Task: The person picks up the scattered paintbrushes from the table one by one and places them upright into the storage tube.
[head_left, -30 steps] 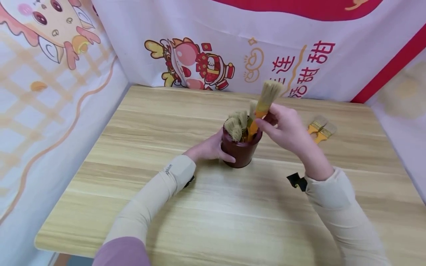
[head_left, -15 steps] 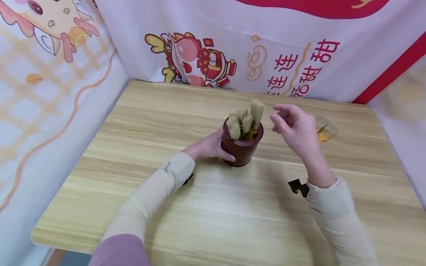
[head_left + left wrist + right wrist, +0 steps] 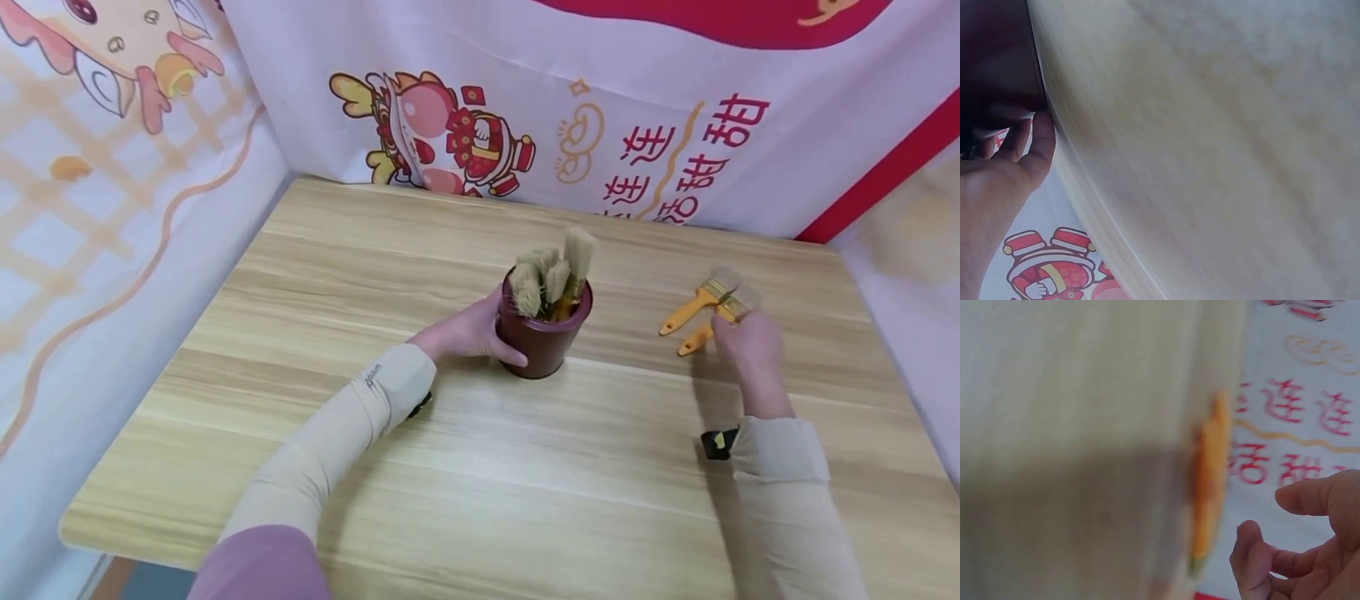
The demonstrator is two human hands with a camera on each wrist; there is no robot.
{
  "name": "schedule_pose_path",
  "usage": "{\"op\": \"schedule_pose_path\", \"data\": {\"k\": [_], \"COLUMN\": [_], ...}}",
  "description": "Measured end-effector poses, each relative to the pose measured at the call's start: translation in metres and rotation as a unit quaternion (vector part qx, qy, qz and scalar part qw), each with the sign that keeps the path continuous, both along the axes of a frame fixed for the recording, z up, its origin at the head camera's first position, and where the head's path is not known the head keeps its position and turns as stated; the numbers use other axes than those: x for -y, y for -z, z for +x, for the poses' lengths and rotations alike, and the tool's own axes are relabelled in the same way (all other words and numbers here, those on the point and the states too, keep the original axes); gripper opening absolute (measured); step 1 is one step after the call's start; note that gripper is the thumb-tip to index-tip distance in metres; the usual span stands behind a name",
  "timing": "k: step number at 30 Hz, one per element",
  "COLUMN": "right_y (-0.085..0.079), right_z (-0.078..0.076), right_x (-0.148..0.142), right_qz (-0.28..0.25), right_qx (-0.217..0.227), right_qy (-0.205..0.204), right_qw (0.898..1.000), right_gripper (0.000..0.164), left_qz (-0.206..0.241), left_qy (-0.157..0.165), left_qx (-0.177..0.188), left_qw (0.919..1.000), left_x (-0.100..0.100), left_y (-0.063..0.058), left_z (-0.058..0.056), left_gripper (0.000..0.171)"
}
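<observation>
My left hand (image 3: 476, 332) grips the side of a dark red-brown pot (image 3: 542, 348) that stands upright on the table. Several paintbrushes (image 3: 528, 287) stick out of the pot, bristles up. In the left wrist view, fingertips of that hand (image 3: 1004, 172) touch the wall of the pot (image 3: 997, 56). My right hand (image 3: 753, 354) is close to two orange-handled flat paintbrushes (image 3: 684, 315) lying side by side at the right. The right wrist view shows thumb and fingers of this hand (image 3: 1310, 550) spread apart, holding nothing, beside blurred orange brush handles (image 3: 1210, 481).
The wood-grain table (image 3: 480, 483) carries the pot and the loose brushes. A printed white and red cloth (image 3: 652, 67) hangs along its back edge. Another patterned cloth (image 3: 187, 275) lines the left side.
My right hand has let go of a paintbrush, which now stands in the pot, and has moved right to the two brushes on the table. My left hand has stayed on the pot.
</observation>
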State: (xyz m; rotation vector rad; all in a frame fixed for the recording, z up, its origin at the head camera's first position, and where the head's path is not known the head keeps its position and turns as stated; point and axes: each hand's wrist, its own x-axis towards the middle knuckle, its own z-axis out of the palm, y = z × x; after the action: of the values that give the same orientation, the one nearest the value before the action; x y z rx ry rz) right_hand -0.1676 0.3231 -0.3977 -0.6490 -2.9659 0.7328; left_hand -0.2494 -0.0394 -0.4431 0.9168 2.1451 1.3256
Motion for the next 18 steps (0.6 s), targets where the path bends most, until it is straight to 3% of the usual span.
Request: {"op": "schedule_pose_path", "data": {"k": [8,14,18], "right_y": [0.026,0.028,0.026], "right_z": [-0.017,-0.024,-0.024], "right_x": [-0.012,-0.013,-0.015], "right_qz": [0.053,0.082,0.082], "right_qx": [0.053,0.092,0.095], "right_qy": [-0.021,-0.018,-0.018], "right_qw": [0.997,0.992,0.992], "right_gripper": [0.061,0.049,0.042], "left_qz": [0.01,0.012,0.007], "left_qy": [0.003,0.002,0.004], "left_qx": [0.005,0.003,-0.003], "left_qw": [0.9999,0.9999,1.0], "left_x": [0.001,0.0,0.0], "left_y": [0.001,-0.001,-0.002], "left_z": [0.002,0.002,0.001], "left_gripper": [0.123,0.124,0.125]}}
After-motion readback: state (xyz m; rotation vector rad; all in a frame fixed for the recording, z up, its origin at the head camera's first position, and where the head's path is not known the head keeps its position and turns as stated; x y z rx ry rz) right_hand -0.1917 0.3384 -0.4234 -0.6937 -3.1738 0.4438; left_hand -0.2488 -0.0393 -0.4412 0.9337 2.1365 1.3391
